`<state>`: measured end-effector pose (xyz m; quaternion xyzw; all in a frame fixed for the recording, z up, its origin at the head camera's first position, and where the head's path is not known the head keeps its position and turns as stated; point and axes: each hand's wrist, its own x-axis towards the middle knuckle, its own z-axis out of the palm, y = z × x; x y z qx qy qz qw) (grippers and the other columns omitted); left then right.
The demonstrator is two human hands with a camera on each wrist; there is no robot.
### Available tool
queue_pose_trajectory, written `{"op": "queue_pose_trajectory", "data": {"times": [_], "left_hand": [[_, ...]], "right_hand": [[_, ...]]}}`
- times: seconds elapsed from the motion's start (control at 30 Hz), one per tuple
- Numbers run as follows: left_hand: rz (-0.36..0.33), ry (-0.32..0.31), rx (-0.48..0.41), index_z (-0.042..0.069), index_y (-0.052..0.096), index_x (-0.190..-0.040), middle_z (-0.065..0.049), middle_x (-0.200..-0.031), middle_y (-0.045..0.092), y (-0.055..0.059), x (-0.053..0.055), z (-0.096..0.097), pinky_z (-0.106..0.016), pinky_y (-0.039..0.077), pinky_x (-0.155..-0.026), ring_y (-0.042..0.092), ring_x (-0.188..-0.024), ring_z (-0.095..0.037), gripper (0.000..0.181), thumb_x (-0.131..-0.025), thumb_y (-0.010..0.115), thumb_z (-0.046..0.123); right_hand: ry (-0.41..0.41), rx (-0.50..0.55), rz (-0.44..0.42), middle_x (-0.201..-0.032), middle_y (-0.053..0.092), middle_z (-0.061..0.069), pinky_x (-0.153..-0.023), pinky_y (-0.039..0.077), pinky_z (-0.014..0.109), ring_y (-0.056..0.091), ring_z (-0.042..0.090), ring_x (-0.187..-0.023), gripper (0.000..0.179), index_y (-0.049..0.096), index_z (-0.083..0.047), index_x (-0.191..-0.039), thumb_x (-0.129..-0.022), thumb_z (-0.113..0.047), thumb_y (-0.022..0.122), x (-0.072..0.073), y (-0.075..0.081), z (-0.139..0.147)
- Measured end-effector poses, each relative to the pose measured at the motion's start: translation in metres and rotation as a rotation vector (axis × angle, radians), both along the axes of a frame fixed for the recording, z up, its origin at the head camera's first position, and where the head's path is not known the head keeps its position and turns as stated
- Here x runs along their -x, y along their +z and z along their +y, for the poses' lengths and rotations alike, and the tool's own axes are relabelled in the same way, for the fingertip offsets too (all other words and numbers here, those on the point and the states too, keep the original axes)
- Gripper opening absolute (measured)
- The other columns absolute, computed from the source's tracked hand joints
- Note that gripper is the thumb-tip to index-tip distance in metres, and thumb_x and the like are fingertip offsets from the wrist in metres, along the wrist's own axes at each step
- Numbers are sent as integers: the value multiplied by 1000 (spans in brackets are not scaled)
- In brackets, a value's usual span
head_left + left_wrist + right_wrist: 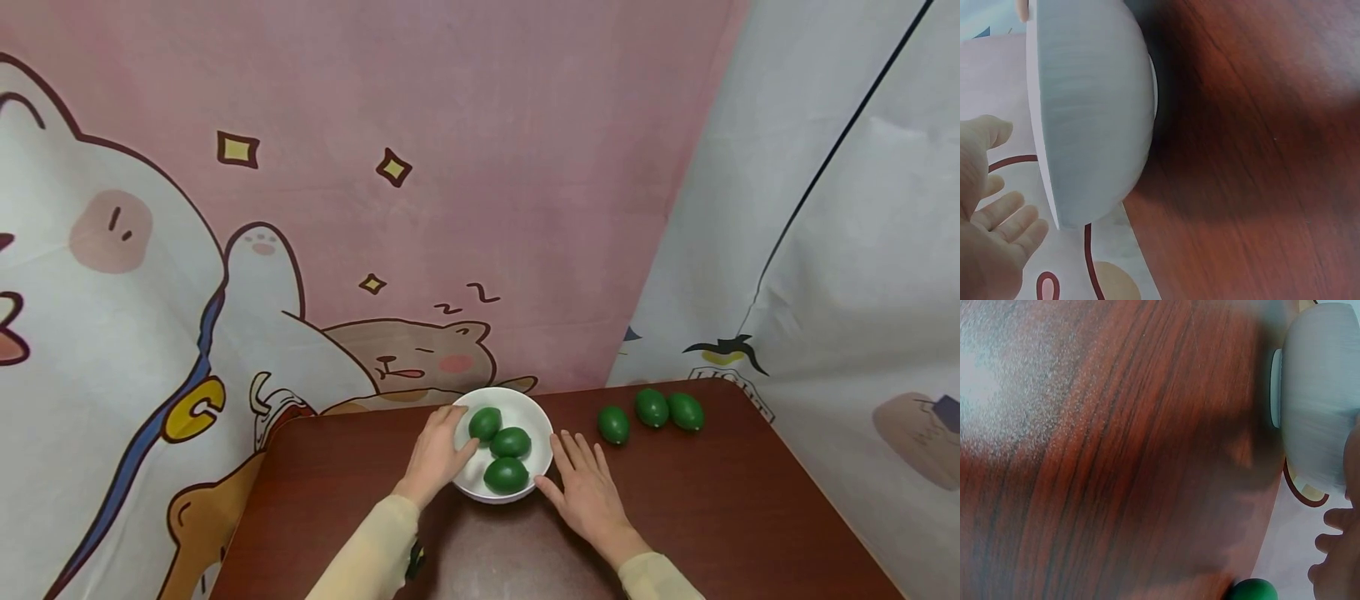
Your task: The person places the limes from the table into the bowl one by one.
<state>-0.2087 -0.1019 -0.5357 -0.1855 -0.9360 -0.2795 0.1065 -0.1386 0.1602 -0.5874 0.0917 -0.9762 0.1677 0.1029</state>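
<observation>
A white bowl (521, 403) stands on the dark wooden table, with three green limes (506, 476) inside. My left hand (435, 454) is at the bowl's left rim, its thumb reaching over the edge and its fingers relaxed along the side. To the right of the bowl, my right hand (588, 493) is spread with straight fingers, the fingertips close to the rim. Both wrist views show the bowl's outer wall (1094, 112) beside loosely extended fingers. Whether either hand touches it, I cannot tell. Neither hand grips anything.
Three more limes (652, 408) lie on the table (337, 475) toward the back right. Behind the table's rear edge hangs a pink and white cloth (525, 167) with cartoon animals. A dark cord or line (840, 142) runs down the cloth on the right.
</observation>
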Motion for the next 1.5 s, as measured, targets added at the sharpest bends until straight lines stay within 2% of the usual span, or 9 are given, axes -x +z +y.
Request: {"op": "queue_pose_trajectory", "data": {"times": [0.2, 0.47, 0.77, 1.0, 1.27, 1.5], "left_hand": [[50, -12, -2, 5, 64, -137, -14, -137, 62, -6, -7, -9, -49, 50, -105, 57, -127, -32, 54, -89, 80, 25], [115, -7, -46, 3, 65, -135, -18, -142, 59, -16, -17, -19, -50, 47, -109, 54, -133, -35, 57, -85, 83, 23], [94, 20, -36, 6, 61, -142, -15, -152, 52, -25, -26, -28, -52, 44, -112, 49, -139, -34, 61, -89, 80, 31], [114, 31, -43, 4, 57, -145, -19, -155, 49, -34, -33, -34, -59, 42, -111, 47, -140, -41, 69, -86, 82, 31], [121, 79, 13, 5, 54, -148, -17, -158, 45, -42, -41, -41, -59, 38, -114, 45, -143, -40, 73, -89, 80, 39], [172, 120, 75, 4, 57, -145, -20, -155, 48, -49, -44, -44, -59, 34, -116, 47, -141, -40, 70, -90, 77, 43]], "right_hand": [[1, -5, 2, -158, 45, 21, -123, 20, 61, 34, 42, -150, 78, 44, -5, -156, -98, -53, 65, 0, 0, 0], [3, -18, 12, -158, 45, 21, -122, 23, 62, 35, 42, -150, 78, 45, -5, -156, -98, -54, 64, 1, -1, 1], [5, -17, 14, -157, 46, 22, -122, 22, 62, 36, 42, -149, 78, 45, -5, -155, -98, -53, 64, 1, 0, 1], [4, -17, 10, -157, 46, 22, -122, 23, 62, 36, 43, -149, 78, 45, -5, -156, -98, -54, 64, 1, 0, 0], [2, -22, 10, -157, 46, 22, -122, 23, 62, 37, 43, -148, 78, 45, -5, -155, -98, -54, 63, 1, -1, 0], [-2, -19, 8, -157, 46, 22, -122, 23, 62, 37, 43, -148, 78, 45, -6, -156, -98, -55, 62, 1, -2, 0]]}}
